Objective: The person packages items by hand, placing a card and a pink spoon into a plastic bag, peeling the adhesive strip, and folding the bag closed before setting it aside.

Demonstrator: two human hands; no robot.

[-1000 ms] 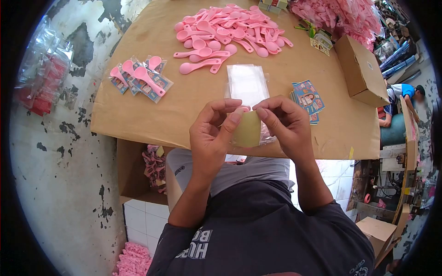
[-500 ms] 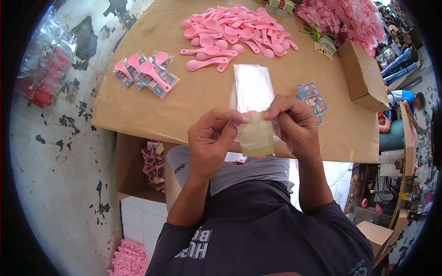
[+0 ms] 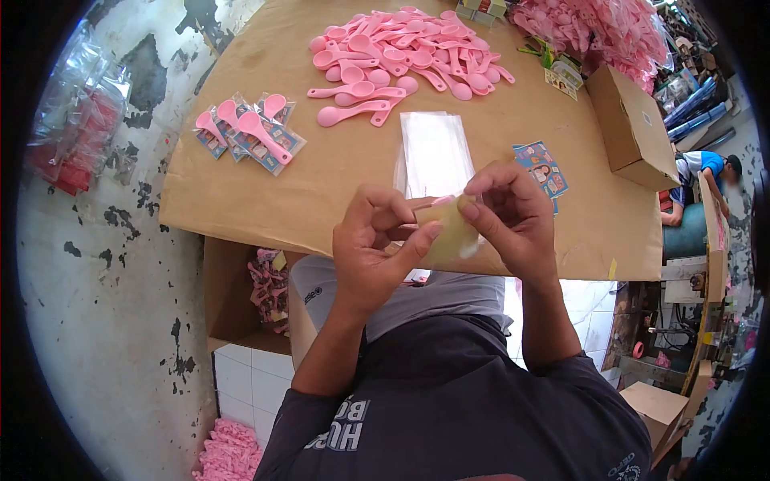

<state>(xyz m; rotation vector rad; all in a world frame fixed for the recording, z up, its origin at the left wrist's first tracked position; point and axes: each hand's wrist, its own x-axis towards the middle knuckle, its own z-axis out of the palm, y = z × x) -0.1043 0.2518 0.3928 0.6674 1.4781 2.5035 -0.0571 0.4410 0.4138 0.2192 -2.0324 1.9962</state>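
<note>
Above the table's front edge, my two hands hold a small clear plastic bag with a pale yellow card [image 3: 451, 232] in it. A bit of pink, perhaps a spoon, shows at its top edge. My left hand [image 3: 373, 244] is closed on the left side, thumb in front and fingers partly hidden behind. My right hand [image 3: 517, 228] pinches the upper right corner between thumb and fingers. Just beyond lies a stack of clear plastic bags [image 3: 435, 148]. Printed blue cards [image 3: 541, 170] lie to the right of it.
A heap of pink spoons [image 3: 401, 52] covers the table's far part. Bagged spoons with cards [image 3: 253, 132] lie at left. A cardboard box [image 3: 632, 128] stands at right, near a big bag of pink pieces [image 3: 597, 36]. Another person [image 3: 698, 172] is farther right.
The card, flat and facing me before, is now tilted and bent. My left thumb has come down in front of it, with the fingers behind. The view has shifted slightly.
</note>
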